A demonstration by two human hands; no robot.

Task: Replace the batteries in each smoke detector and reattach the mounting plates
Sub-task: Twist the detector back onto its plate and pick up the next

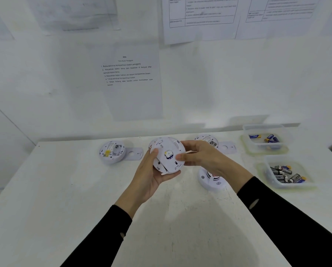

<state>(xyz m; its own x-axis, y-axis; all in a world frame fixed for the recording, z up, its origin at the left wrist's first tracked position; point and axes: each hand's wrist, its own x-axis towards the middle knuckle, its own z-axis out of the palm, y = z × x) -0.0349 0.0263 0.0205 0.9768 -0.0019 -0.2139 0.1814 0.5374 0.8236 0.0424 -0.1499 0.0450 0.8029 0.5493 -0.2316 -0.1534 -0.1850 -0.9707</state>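
Hands [151, 176] [205, 157] around smoke detector [168, 153]; batteries [282, 173] in two tubs [266, 168] [245, 130].

Above the white table [45, 189], both hands, left [150, 176] and right [201, 157], gripped a round smoke detector [168, 154], its back plate facing up.

The left hand [151, 176] covers the near-left rim of the held smoke detector [168, 155], and the right hand [201, 157], gripping its right edge, hides that side. The far detector [207, 138] behind the right hand shows only its top, and the wrist covers the far part of the near detector [212, 182]. What sits in the held unit's centre opening, possibly a label, is too blurred to read. The sheets [199, 16] on the far-right wall are cut off by the top edge, their print illegible. Markings on the batteries [282, 174] in the near container [268, 163] are too small to read. Both sleeves [103, 237] run off the bottom edge.
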